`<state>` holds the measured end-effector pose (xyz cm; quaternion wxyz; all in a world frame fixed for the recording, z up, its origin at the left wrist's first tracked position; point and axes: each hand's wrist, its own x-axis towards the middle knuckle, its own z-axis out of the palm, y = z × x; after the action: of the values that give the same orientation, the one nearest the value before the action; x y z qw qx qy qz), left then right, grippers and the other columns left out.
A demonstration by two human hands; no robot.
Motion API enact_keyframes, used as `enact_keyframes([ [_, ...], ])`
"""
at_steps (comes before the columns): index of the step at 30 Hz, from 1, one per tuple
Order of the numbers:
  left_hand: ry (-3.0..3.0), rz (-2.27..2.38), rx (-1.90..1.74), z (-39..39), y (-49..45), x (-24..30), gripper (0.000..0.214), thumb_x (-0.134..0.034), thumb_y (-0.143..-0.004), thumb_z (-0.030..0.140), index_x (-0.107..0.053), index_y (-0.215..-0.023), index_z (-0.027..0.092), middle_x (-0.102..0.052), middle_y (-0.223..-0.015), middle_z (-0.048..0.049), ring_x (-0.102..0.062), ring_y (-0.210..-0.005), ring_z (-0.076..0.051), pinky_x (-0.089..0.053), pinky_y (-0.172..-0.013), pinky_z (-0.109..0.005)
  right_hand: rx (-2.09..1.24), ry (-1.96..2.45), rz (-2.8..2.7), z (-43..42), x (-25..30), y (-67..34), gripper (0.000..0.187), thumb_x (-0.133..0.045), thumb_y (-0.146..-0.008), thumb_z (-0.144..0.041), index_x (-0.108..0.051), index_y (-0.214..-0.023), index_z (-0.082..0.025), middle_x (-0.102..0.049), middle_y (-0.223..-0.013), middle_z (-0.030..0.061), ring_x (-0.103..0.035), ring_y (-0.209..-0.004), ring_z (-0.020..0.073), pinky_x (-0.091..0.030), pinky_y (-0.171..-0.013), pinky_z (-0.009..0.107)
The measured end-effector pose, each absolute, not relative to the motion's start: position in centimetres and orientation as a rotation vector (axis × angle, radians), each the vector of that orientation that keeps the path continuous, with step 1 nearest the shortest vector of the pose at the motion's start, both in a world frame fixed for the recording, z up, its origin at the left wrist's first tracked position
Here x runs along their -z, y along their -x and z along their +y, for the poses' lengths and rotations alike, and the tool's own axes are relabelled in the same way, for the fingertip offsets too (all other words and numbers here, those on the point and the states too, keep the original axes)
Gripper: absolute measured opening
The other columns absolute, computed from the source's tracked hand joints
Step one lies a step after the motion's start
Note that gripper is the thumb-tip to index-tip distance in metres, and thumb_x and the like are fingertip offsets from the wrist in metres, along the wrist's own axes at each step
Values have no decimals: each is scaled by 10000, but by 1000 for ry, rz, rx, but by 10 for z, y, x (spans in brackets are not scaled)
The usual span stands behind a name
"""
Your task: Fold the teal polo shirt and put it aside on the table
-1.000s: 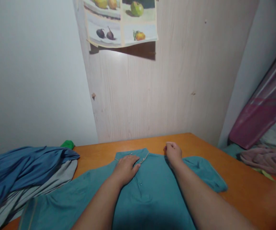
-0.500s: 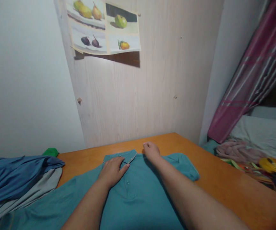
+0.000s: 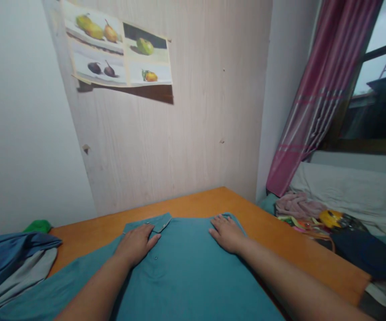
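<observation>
A teal polo shirt (image 3: 186, 267) lies spread on the orange-brown table (image 3: 193, 203), its collar (image 3: 155, 222) toward the wall and a sleeve reaching out to the lower left. Beside the collar and button placket, my left hand (image 3: 135, 243) rests on the cloth with its fingers stretched out. My right hand (image 3: 228, 232) lies flat on the shirt's far right corner, fingers apart. Under both palms the fabric is hidden. The shirt's near end runs out of view at the bottom.
Blue and grey clothes (image 3: 15, 258) are heaped at the table's left, with a green item (image 3: 38, 226) behind them. A wall with a fruit poster (image 3: 122, 53) stands behind the table. Past the right edge lie a pink cloth (image 3: 298, 205) and dark fabric (image 3: 368, 254).
My right hand was closed above the shirt's top edge; now it lies open on the right corner. The right sleeve no longer sticks out there. The view has turned right.
</observation>
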<state>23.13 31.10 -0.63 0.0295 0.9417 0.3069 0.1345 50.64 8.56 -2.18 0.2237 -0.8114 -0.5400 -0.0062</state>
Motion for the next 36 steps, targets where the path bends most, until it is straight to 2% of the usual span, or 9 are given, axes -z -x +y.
enact_keyframes([
  [2, -2916, 949, -398, 310, -234, 1, 529, -490, -906, 570, -656, -1255, 208, -641, -1359, -152, -579, -1253, -332, -401, -1064, -447, 100, 2254, -1221, 71, 15, -533, 368, -508, -946, -442, -744, -1086, -197, -704, -1228, 145, -564, -1232, 301, -332, -1064, 414],
  [5, -2945, 972, -497, 302, -248, -9, 490, -494, -907, 549, -657, -1206, 197, -657, -1305, -164, -592, -1202, -338, -416, -1028, -448, 155, 2281, -988, 59, 4, -565, 368, -437, -964, -388, -741, -956, -180, -737, -1044, 167, -641, -994, 278, -418, -836, 359],
  [9, -2809, 968, -655, 278, -289, -16, 406, -485, -928, 421, -647, -1195, 162, -666, -1251, -186, -589, -1187, -325, -404, -1035, -442, 117, 2309, -839, 54, 4, -585, 345, -474, -918, -370, -700, -745, -175, -707, -772, 132, -604, -685, 229, -357, -622, 331],
  [15, -2731, 801, -592, 242, -363, -5, 397, -466, -939, 291, -618, -1290, 185, -647, -1353, -134, -595, -1254, -244, -435, -1042, -334, -16, 2312, -815, 57, 16, -575, 499, -543, -860, -565, -589, -498, -225, -571, -509, 47, -497, -479, 181, -296, -536, 318],
  [22, -2678, 733, -555, 229, -398, 11, 439, -457, -902, 174, -628, -1306, 186, -666, -1338, -116, -615, -1240, -231, -453, -1042, -328, 19, 2343, -826, 65, 20, -562, 88, -657, -732, -287, -660, -662, -234, -686, -698, 47, -577, -627, 191, -311, -567, 291],
  [26, -2651, 781, -584, 231, -397, 16, 442, -442, -912, 197, -617, -1316, 168, -662, -1330, -134, -607, -1241, -240, -440, -1055, -340, 53, 2350, -860, 70, 20, -562, 126, -562, -786, -234, -685, -755, -231, -710, -809, 72, -609, -767, 219, -366, -650, 308],
  [31, -2659, 717, -568, 232, -395, 17, 457, -408, -957, 272, -584, -1366, 173, -628, -1387, -119, -571, -1284, -237, -413, -1091, -337, 142, 2397, -978, 72, 24, -560, 408, -576, -800, -288, -672, -1190, -212, -608, -1345, 157, -507, -1234, 345, -368, -932, 435],
  [33, -2667, 702, -539, 232, -394, 17, 472, -424, -949, 270, -566, -1389, 176, -608, -1416, -114, -559, -1302, -241, -400, -1106, -342, 110, 2413, -1034, 72, 25, -560, 387, -570, -800, -277, -679, -1167, -227, -585, -1378, 144, -465, -1289, 354, -346, -957, 456],
  [36, -2675, 710, -510, 232, -394, 17, 500, -485, -905, 244, -560, -1393, 167, -603, -1416, -131, -556, -1302, -260, -396, -1103, -363, 61, 2369, -1057, 73, 22, -561, 209, -551, -787, -231, -685, -947, -225, -679, -1158, 99, -550, -1154, 302, -372, -866, 384],
])
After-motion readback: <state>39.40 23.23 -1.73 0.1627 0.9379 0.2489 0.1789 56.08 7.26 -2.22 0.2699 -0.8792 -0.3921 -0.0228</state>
